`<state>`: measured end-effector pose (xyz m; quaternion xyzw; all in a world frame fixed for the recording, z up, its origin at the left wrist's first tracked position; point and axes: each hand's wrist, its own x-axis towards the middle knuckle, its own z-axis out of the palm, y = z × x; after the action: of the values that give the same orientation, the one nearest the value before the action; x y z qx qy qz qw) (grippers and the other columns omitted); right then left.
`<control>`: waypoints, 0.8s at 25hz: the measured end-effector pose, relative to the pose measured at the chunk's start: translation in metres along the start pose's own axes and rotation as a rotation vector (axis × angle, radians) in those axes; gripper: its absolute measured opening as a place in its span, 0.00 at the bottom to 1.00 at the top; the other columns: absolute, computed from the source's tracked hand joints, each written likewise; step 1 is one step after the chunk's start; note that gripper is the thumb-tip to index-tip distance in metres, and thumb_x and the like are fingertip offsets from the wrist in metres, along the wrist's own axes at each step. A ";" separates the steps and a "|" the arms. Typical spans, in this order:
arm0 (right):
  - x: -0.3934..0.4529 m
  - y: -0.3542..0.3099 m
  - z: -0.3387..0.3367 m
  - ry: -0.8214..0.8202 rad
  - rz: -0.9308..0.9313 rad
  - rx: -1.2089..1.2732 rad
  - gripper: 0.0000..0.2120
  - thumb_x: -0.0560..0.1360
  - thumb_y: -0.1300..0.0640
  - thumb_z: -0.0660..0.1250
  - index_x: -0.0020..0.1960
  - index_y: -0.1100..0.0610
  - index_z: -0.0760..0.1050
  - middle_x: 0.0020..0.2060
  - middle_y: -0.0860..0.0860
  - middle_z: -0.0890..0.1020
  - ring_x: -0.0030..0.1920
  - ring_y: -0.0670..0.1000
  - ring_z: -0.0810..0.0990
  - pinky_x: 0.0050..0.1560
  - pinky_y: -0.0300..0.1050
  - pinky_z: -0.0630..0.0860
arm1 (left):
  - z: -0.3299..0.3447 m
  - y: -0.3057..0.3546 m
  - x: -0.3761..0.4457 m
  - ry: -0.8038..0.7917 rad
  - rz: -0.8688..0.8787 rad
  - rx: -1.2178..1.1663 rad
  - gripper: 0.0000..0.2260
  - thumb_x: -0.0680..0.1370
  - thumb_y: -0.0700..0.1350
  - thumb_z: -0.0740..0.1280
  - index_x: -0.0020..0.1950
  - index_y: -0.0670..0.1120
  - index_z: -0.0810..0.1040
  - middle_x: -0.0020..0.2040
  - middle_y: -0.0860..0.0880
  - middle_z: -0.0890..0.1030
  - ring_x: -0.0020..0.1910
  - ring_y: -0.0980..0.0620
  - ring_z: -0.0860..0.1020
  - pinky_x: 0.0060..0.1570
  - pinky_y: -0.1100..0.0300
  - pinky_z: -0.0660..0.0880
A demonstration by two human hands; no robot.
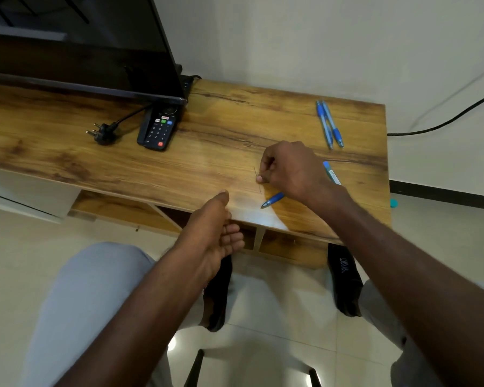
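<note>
Your right hand (288,171) pinches a thin wire (255,171) (at its 9 o'clock), pen (274,197) at 6; left hand (213,230) grips the table (207,141) edge; slacken the pinch and the wire could slip away

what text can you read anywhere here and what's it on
"SPORT": white letters on the black sock.
Buttons on the remote control: digits and marks too small to read.
Label on the blue pen under the right hand: too blurred to read.
No other text shows.
</note>
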<state>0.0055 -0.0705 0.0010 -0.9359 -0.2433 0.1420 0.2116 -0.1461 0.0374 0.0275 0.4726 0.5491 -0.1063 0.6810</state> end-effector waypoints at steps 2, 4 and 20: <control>-0.001 -0.002 0.003 0.001 -0.018 -0.006 0.09 0.71 0.49 0.81 0.43 0.48 0.82 0.40 0.44 0.84 0.45 0.47 0.83 0.46 0.49 0.81 | -0.001 0.001 0.003 -0.003 -0.047 -0.080 0.23 0.83 0.58 0.66 0.60 0.37 0.77 0.54 0.37 0.80 0.51 0.40 0.81 0.48 0.48 0.80; -0.002 -0.005 0.005 -0.001 -0.028 -0.013 0.10 0.70 0.48 0.82 0.42 0.48 0.81 0.38 0.43 0.83 0.43 0.46 0.82 0.43 0.47 0.78 | -0.001 0.001 0.005 0.000 -0.097 -0.165 0.21 0.83 0.57 0.68 0.58 0.37 0.76 0.54 0.35 0.79 0.51 0.39 0.81 0.50 0.46 0.80; -0.026 -0.030 0.021 -0.148 -0.087 -0.027 0.19 0.66 0.39 0.83 0.39 0.49 0.76 0.38 0.44 0.81 0.40 0.47 0.80 0.36 0.45 0.70 | 0.011 -0.012 0.007 -0.064 -0.157 -0.413 0.11 0.85 0.40 0.60 0.50 0.34 0.75 0.51 0.35 0.79 0.58 0.39 0.82 0.65 0.44 0.78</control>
<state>-0.0363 -0.0533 0.0009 -0.9141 -0.3006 0.1983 0.1863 -0.1444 0.0253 0.0144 0.2752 0.5725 -0.0592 0.7700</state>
